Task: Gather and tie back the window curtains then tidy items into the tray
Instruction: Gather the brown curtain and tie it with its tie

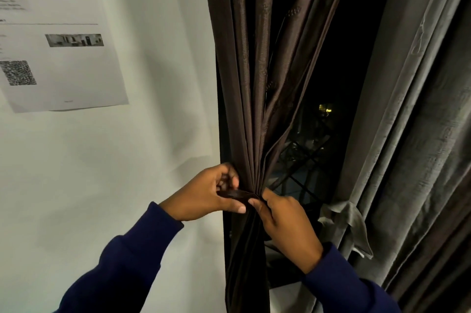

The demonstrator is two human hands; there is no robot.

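A person in dark blue sleeves cinches the brown curtain [254,83] at the left edge of a night-dark window [331,70], its folds gathered into a tight waist beside the white wall [165,83]. The left hand [204,195] pinches one end of a dark tie-back band [234,195] between thumb and curled fingers, while the right hand [283,216] closes its fingers on the bundle from the other side, index finger pointing in at the gathered pleats. The band looks not yet fastened, and that appears to be the weak point: the fabric looks slick, so if either pinch loosens before the ends are joined, the pleats could slide out and the curtain fan back across the glass. A band set too loosely could also slip down the bundle. To the right hangs a grey curtain [420,108], already held by a knotted grey tie [349,221] close to the right wrist, near enough to snag a sleeve. A printed notice [58,32] with a QR code is fixed to the wall on the left. No tray or loose items are in view, so the tidying stage lies somewhere outside this frame.
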